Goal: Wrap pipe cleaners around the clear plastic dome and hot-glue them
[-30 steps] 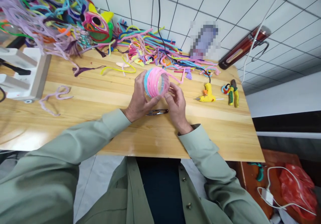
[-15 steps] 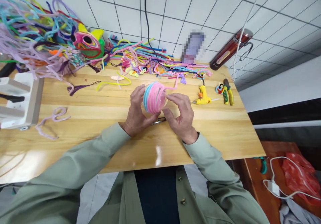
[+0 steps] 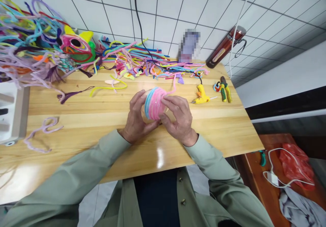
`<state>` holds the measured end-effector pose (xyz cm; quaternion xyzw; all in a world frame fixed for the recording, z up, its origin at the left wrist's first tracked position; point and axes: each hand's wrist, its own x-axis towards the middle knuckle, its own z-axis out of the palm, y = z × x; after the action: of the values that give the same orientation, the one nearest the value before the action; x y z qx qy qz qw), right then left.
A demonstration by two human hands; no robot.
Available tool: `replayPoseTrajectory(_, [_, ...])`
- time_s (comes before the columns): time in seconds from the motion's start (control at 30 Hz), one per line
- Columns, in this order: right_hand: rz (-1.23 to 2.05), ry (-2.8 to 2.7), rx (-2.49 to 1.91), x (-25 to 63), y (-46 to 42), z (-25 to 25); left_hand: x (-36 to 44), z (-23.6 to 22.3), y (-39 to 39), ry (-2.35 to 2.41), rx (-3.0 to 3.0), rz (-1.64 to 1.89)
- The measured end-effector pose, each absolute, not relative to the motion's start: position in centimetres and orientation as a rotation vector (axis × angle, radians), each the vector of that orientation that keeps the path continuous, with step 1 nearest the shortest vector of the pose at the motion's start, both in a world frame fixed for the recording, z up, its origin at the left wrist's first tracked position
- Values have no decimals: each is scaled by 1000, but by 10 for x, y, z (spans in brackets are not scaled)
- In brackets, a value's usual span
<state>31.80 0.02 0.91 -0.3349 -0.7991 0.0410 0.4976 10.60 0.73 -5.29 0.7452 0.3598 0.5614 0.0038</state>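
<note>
Head view. Person seated at the near edge of a wooden table (image 3: 76,118), both forearms in grey-green sleeves resting toward its middle.

Left hand (image 3: 134,118): curled around the left and under side of a pink-and-blue pipe-cleaner ball (image 3: 154,103), fingers partly closed against it, likely acting as the cradle that keeps it from turning.

Right hand (image 3: 178,116): closed over the right side of the ball, fingertips pressing on the wound strands, probably to hold the wrap tight. A loose pink tail (image 3: 173,86) runs up and away from the ball on its far-right side.

Ball is held just above the table centre, between both hands, close in front of the person.

Within right-hand reach: yellow glue gun (image 3: 201,96), then green-handled pliers (image 3: 225,89) further right. Loose pipe cleaners (image 3: 142,60) are heaped along the far edge; a colourful pipe-cleaner figure (image 3: 76,47) sits far left. One lilac strand (image 3: 42,133) lies alone near left.
</note>
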Motion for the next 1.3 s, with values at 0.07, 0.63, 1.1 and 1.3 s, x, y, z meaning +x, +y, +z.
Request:
replayPoseTrajectory(0.07, [138,-1950,-849,319,0,8,106,-52,7,1115,2335,1776])
replayPoseTrajectory(0.63, [-30,-2020,-823,317,4,11,104,-46,3,1113,2319,1639])
replayPoseTrajectory(1.1, [49,-2021,-816,317,4,8,101,-44,3,1177,2303,1526])
replayPoseTrajectory(1.3, [88,-2026,-840,318,5,9,101,-45,3,1158,2283,1507])
